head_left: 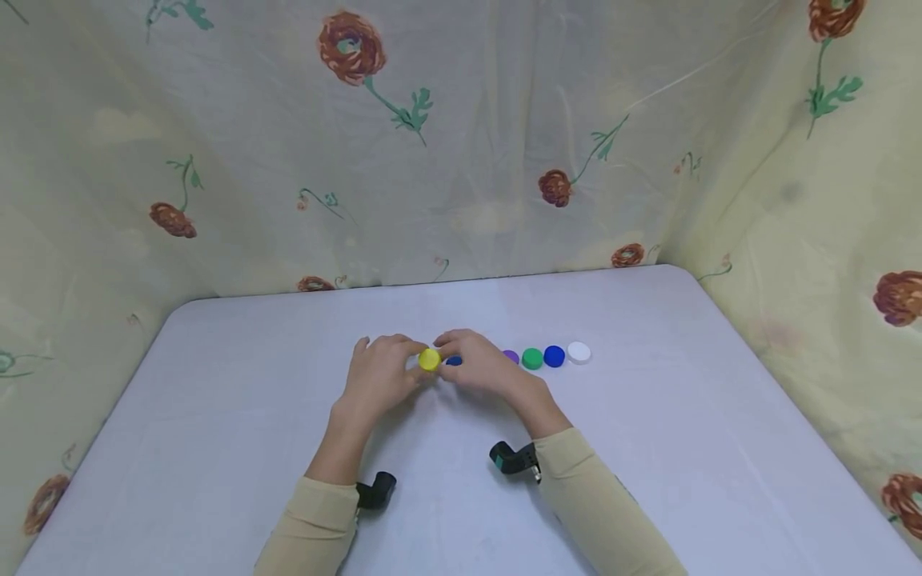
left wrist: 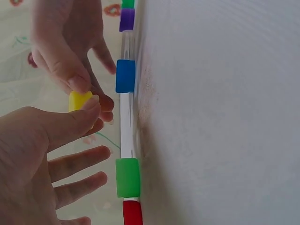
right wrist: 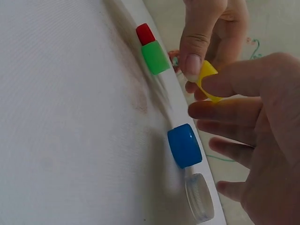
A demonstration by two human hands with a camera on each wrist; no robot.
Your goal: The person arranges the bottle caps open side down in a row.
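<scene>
Wearing beige sleeves (head_left: 310,524) at the bottom of the head view, with a black wrist camera (head_left: 378,490) on each arm, I have my hands meeting near the middle of the frame. My left hand (head_left: 380,374) pinches a yellow bottle cap (head_left: 429,360) between thumb and forefinger, the other fingers spread; my right hand (head_left: 484,364) pinches the same cap opposite, its spare fingers apart too. The cap is at the frame's centre, raised off the white table (head_left: 216,448). A red cap (left wrist: 132,213) and a light green cap (left wrist: 128,178) stand low in the left wrist view; a blue cap (right wrist: 184,146) and a clear ridged cap (right wrist: 200,198) sit lower centre-right in the right wrist view. Right of centre in the head view are purple (head_left: 511,356), green (head_left: 532,358), darker blue (head_left: 554,357) and whitish (head_left: 579,353) caps. Flowered cloth (head_left: 461,160) fills the upper frame
</scene>
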